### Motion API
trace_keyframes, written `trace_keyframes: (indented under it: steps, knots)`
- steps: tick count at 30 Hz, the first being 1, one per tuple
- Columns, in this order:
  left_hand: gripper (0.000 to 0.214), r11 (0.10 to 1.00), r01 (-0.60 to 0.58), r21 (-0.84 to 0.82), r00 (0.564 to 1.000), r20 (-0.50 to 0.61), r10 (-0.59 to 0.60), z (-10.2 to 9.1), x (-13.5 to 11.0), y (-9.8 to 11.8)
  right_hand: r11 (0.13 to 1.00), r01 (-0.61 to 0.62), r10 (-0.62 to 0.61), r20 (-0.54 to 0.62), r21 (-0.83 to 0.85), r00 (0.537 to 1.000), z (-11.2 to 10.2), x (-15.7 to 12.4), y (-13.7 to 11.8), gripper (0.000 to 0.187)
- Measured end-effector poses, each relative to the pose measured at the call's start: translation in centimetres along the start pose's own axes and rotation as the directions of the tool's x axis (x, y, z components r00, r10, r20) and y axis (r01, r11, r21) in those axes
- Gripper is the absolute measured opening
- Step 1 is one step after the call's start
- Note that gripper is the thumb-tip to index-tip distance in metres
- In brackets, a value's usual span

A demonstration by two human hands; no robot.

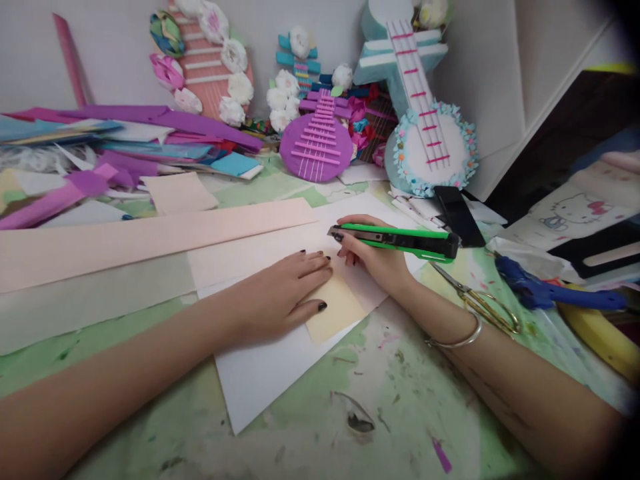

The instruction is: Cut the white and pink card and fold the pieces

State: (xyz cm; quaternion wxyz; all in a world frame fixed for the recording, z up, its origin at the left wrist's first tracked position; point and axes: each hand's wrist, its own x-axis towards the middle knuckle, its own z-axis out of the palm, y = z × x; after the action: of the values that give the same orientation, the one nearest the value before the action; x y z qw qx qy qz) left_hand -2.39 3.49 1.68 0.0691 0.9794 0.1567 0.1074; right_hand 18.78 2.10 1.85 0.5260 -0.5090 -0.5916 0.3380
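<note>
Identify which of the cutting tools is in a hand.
The green cutter, gripped in the right hand; the gold-handled scissors lie beside that forearm, held by neither hand.

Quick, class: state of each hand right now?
Left hand: open, palm down, partly over the pale yellow paper.
Right hand: closed, holding the green craft knife.

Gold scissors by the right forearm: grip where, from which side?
I'd take the gold scissors by the finger loops, coming from above and slightly right. The loops point right and toward the wearer, the blades up-left and away. The right forearm lies close on the near side, crowding that approach.
</note>
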Motion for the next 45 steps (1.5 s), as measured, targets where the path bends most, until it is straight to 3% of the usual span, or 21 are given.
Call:
trace_keyframes:
  steps: [5,14,31,45]
  knots:
    - [0.041,0.999,-0.018,0.027,1.000,0.006,0.018,0.15,0.13,0.24,0.992,0.051,-0.050,0.008,-0.116,0.999,0.10,-0.24,-0.15,0.005]
    - [0.048,0.995,-0.006,0.097,1.000,-0.010,0.008,0.43,-0.07,0.16,0.938,0.198,-0.168,0.127,-0.285,0.978,-0.08,0.26,0.47,0.010]
    - [0.042,0.998,0.002,0.058,0.999,-0.036,0.000,0.45,-0.05,0.34,0.934,0.180,-0.144,0.137,-0.308,0.980,-0.06,0.10,0.24,0.009]
    - [0.048,0.996,0.017,0.092,0.999,0.032,-0.020,0.44,0.00,0.27,0.930,0.166,-0.122,0.149,-0.328,0.981,0.00,0.08,0.32,0.010]
